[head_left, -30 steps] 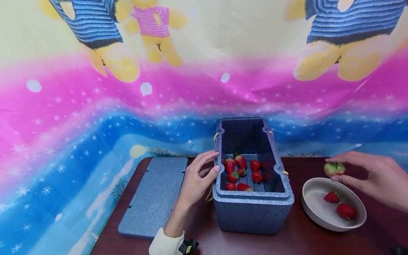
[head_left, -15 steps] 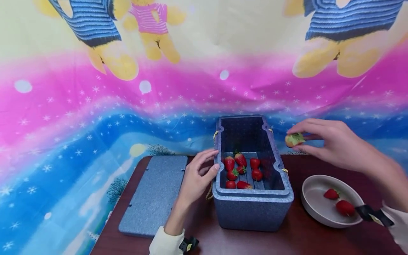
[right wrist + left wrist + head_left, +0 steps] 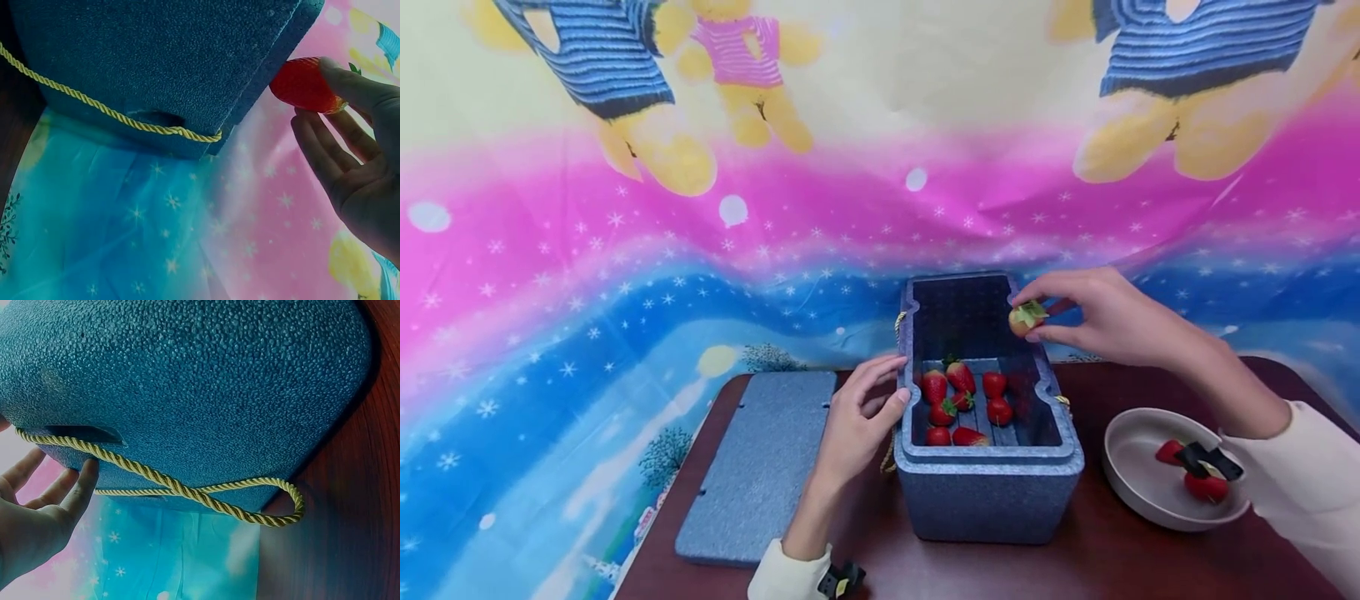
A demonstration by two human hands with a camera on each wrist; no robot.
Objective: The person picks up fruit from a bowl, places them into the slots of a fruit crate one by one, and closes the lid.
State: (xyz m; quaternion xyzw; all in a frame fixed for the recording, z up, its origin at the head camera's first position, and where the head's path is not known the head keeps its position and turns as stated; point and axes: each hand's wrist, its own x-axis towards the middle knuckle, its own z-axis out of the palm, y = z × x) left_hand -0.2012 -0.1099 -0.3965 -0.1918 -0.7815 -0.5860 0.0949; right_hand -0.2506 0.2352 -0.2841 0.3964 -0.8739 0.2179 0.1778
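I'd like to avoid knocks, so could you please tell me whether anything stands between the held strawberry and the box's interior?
Nothing visible blocks the strawberry from above: the box is open, its lid lies on the table, and the left hand rests at the left rim. The right rim looks close.

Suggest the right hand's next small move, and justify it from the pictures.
Probably lower the strawberry inward, into the box: the right hand pinches it near the box's right rim, the top is open, other strawberries already lie inside, and the left hand touches the left side, perhaps steadying it.
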